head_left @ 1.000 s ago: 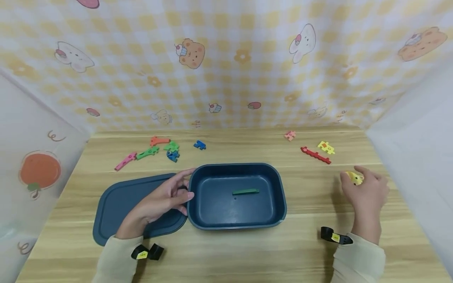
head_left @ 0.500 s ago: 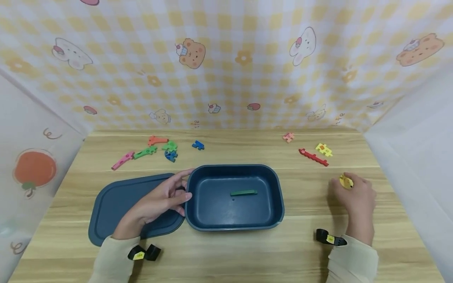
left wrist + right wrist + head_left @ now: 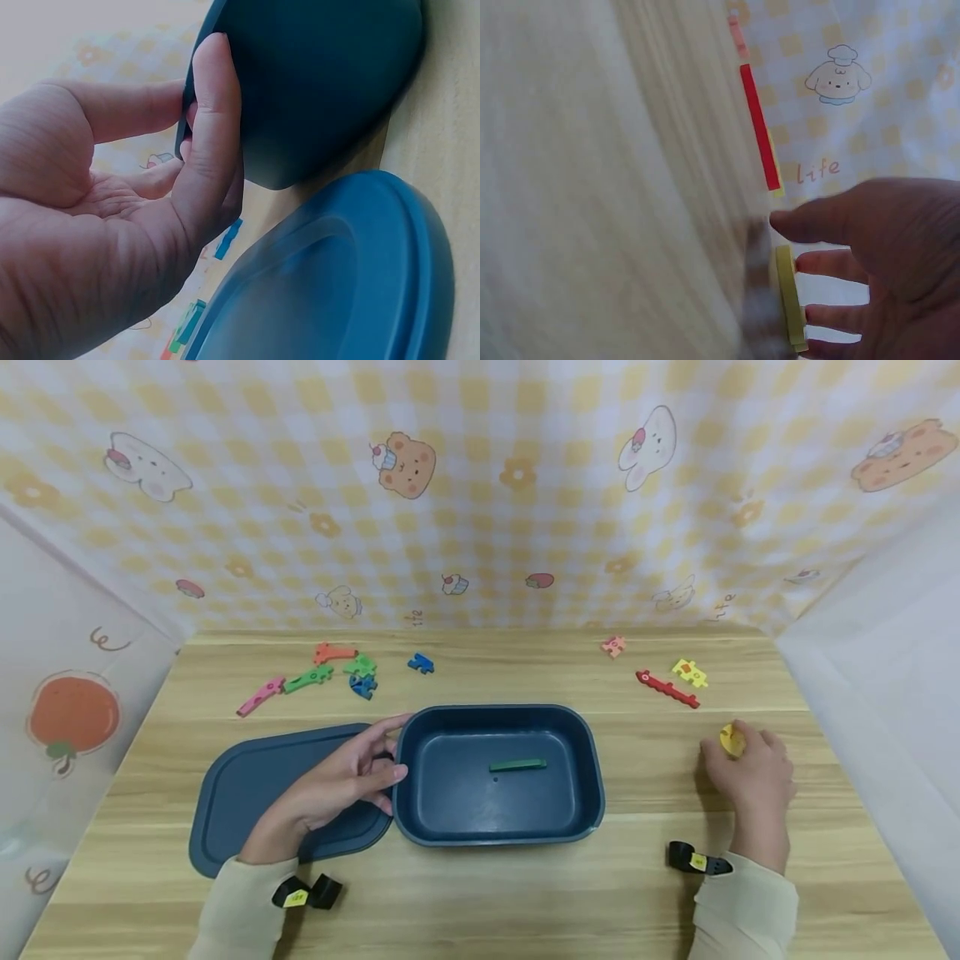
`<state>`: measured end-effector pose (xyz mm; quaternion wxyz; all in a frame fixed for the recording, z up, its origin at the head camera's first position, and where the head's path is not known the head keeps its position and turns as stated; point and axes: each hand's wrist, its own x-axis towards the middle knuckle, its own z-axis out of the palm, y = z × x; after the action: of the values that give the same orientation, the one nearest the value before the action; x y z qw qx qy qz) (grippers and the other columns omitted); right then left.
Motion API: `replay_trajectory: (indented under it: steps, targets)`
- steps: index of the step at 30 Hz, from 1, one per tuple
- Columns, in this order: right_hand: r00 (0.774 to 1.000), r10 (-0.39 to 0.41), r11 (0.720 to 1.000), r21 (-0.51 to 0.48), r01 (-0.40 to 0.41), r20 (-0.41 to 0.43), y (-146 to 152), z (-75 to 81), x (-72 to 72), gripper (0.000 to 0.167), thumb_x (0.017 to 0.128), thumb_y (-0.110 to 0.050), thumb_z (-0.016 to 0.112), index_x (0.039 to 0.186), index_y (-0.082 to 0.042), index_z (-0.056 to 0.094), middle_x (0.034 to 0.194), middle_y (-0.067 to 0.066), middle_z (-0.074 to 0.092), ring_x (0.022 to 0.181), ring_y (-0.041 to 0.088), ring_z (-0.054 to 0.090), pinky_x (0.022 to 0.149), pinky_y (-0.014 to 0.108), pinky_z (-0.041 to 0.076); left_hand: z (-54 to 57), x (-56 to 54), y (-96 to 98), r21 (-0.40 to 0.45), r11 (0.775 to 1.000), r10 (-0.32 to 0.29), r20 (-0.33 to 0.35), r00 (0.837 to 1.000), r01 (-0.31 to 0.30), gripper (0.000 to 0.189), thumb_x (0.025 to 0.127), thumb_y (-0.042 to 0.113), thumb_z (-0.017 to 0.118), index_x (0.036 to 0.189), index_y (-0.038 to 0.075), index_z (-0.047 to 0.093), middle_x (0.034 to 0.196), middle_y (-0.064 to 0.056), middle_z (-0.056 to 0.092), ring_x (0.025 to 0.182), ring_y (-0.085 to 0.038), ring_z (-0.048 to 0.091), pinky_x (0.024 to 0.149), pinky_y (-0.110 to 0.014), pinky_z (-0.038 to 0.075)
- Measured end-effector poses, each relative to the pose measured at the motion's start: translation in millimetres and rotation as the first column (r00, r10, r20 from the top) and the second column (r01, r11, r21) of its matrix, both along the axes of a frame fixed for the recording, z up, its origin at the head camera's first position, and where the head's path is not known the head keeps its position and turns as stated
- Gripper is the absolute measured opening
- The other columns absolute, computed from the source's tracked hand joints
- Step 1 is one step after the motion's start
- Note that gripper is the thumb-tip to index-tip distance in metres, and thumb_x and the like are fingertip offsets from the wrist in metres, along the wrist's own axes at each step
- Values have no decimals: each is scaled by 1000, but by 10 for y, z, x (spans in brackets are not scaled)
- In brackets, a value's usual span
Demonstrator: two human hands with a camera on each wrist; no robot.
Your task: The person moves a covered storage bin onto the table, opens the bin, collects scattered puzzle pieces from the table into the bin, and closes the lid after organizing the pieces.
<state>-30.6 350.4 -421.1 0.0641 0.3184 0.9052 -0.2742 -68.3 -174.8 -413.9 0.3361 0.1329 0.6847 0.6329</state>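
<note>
My left hand [image 3: 337,785] pinches the left rim of a dark blue plastic box [image 3: 442,827], fingers and thumb on either side of its wall in the left wrist view. Inside the box lies a thin dark green stick-like piece [image 3: 517,765]. On the table's right side, my right hand [image 3: 756,772] reaches over a yellow puzzle piece [image 3: 732,740]. In the right wrist view its fingertips are against this yellow piece [image 3: 790,296], while the thumb [image 3: 806,223] stands apart from it. The hand covers part of the piece in the head view.
The blue lid [image 3: 247,802] lies left of the box, under the left forearm. Behind it are pink [image 3: 261,697], green [image 3: 308,679], orange [image 3: 334,653] and blue [image 3: 363,687] pieces. Farther right lie a red strip [image 3: 667,689], a yellow piece [image 3: 689,673] and a pink one [image 3: 613,646].
My right hand has moved left, and the yellow piece at its fingers has shifted left with it, its printed face now less visible. The left hand keeps its hold on the box.
</note>
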Motion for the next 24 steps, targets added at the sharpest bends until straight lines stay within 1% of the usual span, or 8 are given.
replay_trajectory:
  steps: [3,5,9,13,16,18,22,24]
  targets:
    - [998,-49,999,-2,49,-46,-7,-1,2,65,107,-32,52,163,-3,36,170,35,18,150,63,22,118,77,26,5,-14,8,-1,1000,0,-3,1000,0,76,108,11,61,170,12,17,114,-8,46,83,-10,63,72,-38,68]
    - [995,-72,997,-9,72,-75,-2,-4,5,61,108,-28,53,161,-2,39,169,35,21,151,61,24,120,75,26,10,-23,13,0,1000,0,-4,1000,0,76,108,11,61,170,12,17,113,-8,46,83,-10,62,71,-37,67]
    - [992,-80,997,-6,79,-95,18,-13,9,59,108,-25,54,160,-1,42,168,35,27,151,61,25,124,71,25,15,-35,21,5,1000,-4,-1,1000,4,76,108,10,61,170,11,17,113,-7,48,83,-10,64,71,-37,67]
    - [994,-22,999,35,26,-105,37,-13,-2,57,108,-23,55,158,1,44,165,35,34,148,63,28,124,71,25,16,-38,27,12,1000,0,-5,1000,0,76,107,9,60,170,12,16,113,-7,49,83,-10,64,71,-36,68]
    - [995,40,998,59,-34,-91,46,-12,1,57,107,-21,55,157,3,43,163,35,36,144,66,30,122,73,27,19,-32,18,13,1000,5,-6,1000,-5,76,107,9,60,170,12,17,112,-7,49,83,-10,64,71,-36,68]
    - [994,75,995,67,-70,-78,54,-17,10,57,107,-19,55,157,5,42,163,36,36,143,67,29,122,73,27,16,-27,12,14,1000,6,-3,1000,-6,77,107,9,61,170,12,17,113,-7,50,83,-10,65,70,-37,68]
    - [984,144,986,95,-134,-101,81,-25,25,55,107,-14,57,154,10,43,159,40,39,146,65,31,123,73,28,-2,-10,-1,12,1000,6,7,1000,-6,77,107,11,62,170,13,17,114,-7,50,83,-10,66,71,-38,68]
    - [976,179,980,110,-166,-122,92,-29,31,53,107,-13,58,153,10,45,156,41,40,145,64,33,121,74,30,-11,4,-16,11,1000,9,12,1000,-9,78,107,11,62,170,14,17,114,-7,50,83,-10,66,71,-39,68]
